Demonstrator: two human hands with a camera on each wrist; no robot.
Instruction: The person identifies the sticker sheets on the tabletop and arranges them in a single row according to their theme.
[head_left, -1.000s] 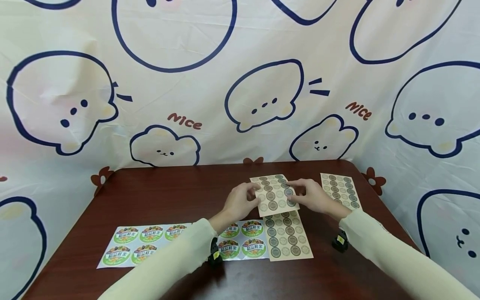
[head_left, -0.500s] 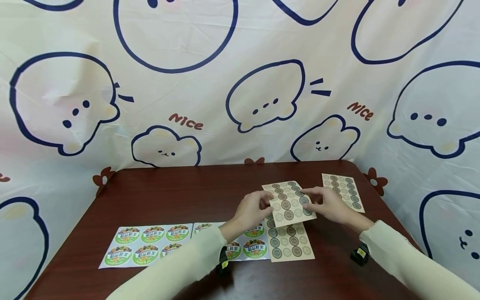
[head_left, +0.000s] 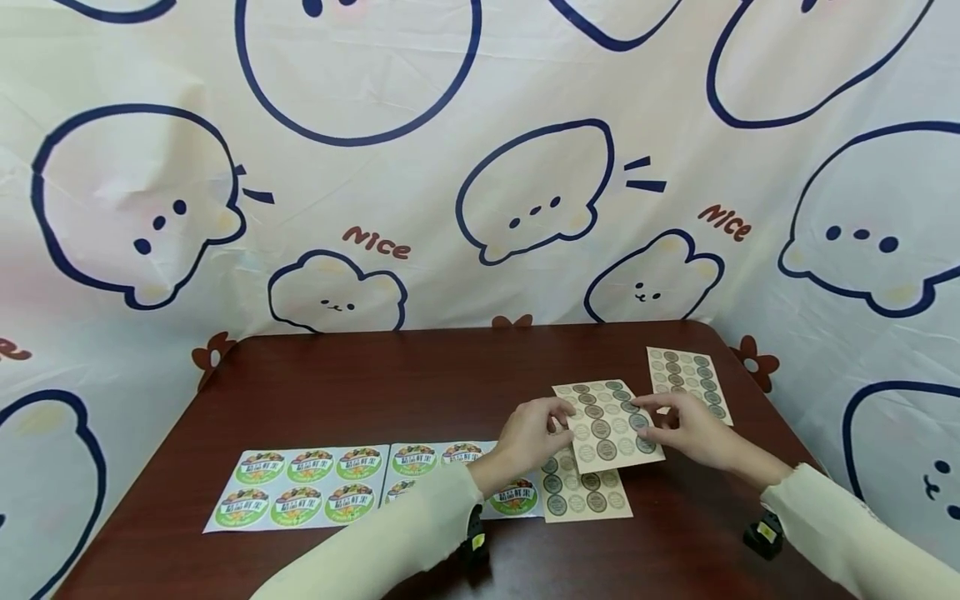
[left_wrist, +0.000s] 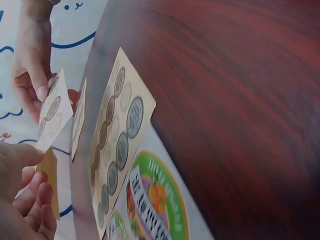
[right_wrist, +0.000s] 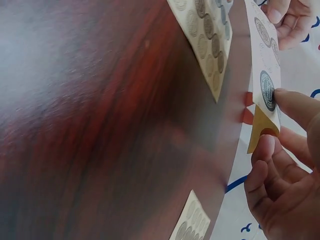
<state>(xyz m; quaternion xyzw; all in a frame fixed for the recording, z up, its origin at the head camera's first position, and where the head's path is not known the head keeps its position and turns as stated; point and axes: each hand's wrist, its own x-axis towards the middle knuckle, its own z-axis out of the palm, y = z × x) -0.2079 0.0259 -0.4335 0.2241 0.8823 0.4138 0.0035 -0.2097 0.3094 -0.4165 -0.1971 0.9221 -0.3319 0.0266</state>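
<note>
A beige sheet of round stickers (head_left: 607,425) is held above the table by both hands. My left hand (head_left: 534,437) pinches its left edge, and my right hand (head_left: 693,425) pinches the right edge between thumb and fingers. In the left wrist view the held sticker sheet (left_wrist: 54,116) is seen nearly edge-on. A yellow-brown underside (right_wrist: 263,129) shows at its corner in the right wrist view. Below it, a second beige sticker sheet (head_left: 588,497) lies on the table, its upper part hidden by the held one.
White sheets of green fruit labels (head_left: 300,487) lie left of the second beige sheet, partly covered by the left arm. A third beige sticker sheet (head_left: 690,379) lies at the far right of the dark table (head_left: 360,375). A patterned cloth (head_left: 420,167) hangs behind.
Both hands have moved right and toward the person, carrying the held sticker sheet along. More of the lying sheet's top is covered now. The sheets on the table keep their places.
</note>
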